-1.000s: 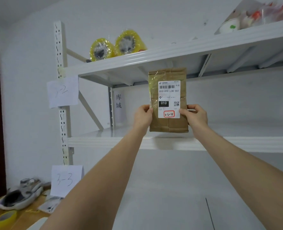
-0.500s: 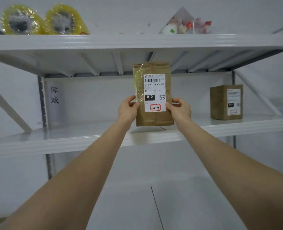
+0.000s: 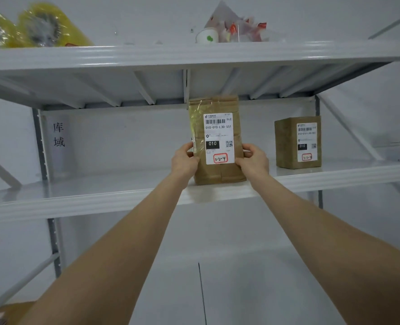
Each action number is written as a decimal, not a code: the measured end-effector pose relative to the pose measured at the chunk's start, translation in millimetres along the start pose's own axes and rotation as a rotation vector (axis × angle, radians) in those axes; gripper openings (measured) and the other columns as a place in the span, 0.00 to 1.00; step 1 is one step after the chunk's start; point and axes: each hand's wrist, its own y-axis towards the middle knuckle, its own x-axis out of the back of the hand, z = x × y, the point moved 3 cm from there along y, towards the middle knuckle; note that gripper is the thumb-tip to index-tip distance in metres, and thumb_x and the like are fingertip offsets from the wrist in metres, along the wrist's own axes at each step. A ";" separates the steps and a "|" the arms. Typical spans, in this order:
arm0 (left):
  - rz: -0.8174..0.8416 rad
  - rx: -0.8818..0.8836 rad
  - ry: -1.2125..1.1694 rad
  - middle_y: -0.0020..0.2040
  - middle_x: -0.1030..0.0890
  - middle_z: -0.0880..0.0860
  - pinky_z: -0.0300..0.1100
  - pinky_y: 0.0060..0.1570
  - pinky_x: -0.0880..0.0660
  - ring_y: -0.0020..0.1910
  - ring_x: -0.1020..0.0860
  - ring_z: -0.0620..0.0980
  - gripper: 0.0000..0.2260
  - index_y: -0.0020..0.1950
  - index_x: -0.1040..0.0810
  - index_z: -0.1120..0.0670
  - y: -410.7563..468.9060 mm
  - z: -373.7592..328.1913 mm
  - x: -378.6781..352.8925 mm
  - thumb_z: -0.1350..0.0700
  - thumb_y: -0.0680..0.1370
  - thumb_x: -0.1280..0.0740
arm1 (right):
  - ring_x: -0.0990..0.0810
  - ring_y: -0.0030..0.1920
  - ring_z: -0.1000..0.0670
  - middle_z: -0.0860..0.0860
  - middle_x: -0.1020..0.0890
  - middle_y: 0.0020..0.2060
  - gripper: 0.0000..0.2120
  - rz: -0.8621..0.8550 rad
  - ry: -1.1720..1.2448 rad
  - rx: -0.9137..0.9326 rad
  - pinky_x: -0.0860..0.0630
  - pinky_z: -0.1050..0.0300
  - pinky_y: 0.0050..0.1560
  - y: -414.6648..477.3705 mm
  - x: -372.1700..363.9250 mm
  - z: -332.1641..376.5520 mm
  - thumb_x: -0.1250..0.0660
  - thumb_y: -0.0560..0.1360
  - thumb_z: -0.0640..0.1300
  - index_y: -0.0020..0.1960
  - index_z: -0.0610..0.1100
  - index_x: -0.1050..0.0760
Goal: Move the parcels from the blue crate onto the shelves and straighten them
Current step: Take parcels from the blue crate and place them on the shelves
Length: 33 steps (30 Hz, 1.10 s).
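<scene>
A tall brown paper parcel [image 3: 217, 141] with a white label marked 010 stands upright on the middle white shelf [image 3: 100, 193], its base on the shelf surface near the front edge. My left hand [image 3: 185, 160] grips its left edge and my right hand [image 3: 253, 160] grips its right edge, thumbs on the front face. Further right on the same shelf stands a second, squarer brown parcel [image 3: 297, 143] with its own label, apart from the first. The blue crate is out of view.
The upper shelf [image 3: 194, 55] carries yellow tape rolls [image 3: 42, 26] at the left and a paper cup with plastic wrappers [image 3: 231, 31] in the middle. A grey upright post [image 3: 41, 146] and a paper sign with characters [image 3: 59, 137] stand at the left.
The view swung right along the rack, bringing the second parcel into sight. Both hands carried the tall parcel rightward and lowered it until its base met the middle shelf.
</scene>
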 end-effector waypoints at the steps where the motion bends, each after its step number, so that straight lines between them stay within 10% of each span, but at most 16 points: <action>1: -0.016 0.001 0.015 0.58 0.21 0.57 0.52 0.59 0.25 0.57 0.22 0.55 0.22 0.70 0.31 0.52 -0.1 -0.4 -1.9 0.67 0.78 0.40 | 0.22 0.48 0.51 0.50 0.18 0.55 0.16 0.012 -0.032 0.006 0.25 0.57 0.48 2.6 0.7 -1.6 0.31 0.72 0.38 0.59 0.50 0.25; 18: -0.068 0.058 0.380 0.63 0.26 0.58 0.49 0.54 0.24 0.57 0.25 0.55 0.23 0.69 0.36 0.57 12.9 -10.6 -6.4 0.57 0.77 0.34 | 0.23 0.58 0.43 0.47 0.27 0.64 0.29 0.124 -0.380 0.115 0.26 0.50 0.49 16.9 -9.2 -6.3 0.30 0.73 0.52 0.69 0.49 0.37; 28: -0.264 -0.542 1.079 0.75 0.42 0.56 0.50 0.72 0.42 0.75 0.44 0.56 0.43 0.77 0.50 0.56 34.1 -87.9 -6.6 0.52 0.71 0.26 | 0.50 0.76 0.41 0.47 0.54 0.77 0.38 0.070 -0.809 0.636 0.37 0.48 0.70 3.3 -16.8 21.2 0.30 0.74 0.50 0.76 0.52 0.48; 33: -0.216 -0.541 1.201 0.78 0.50 0.57 0.52 0.74 0.52 0.77 0.54 0.57 0.51 0.78 0.56 0.56 49.1 -91.7 -17.7 0.46 0.68 0.25 | 0.46 0.74 0.38 0.48 0.57 0.77 0.38 0.158 -0.885 0.614 0.31 0.45 0.64 1.9 -27.8 18.3 0.31 0.74 0.48 0.76 0.56 0.49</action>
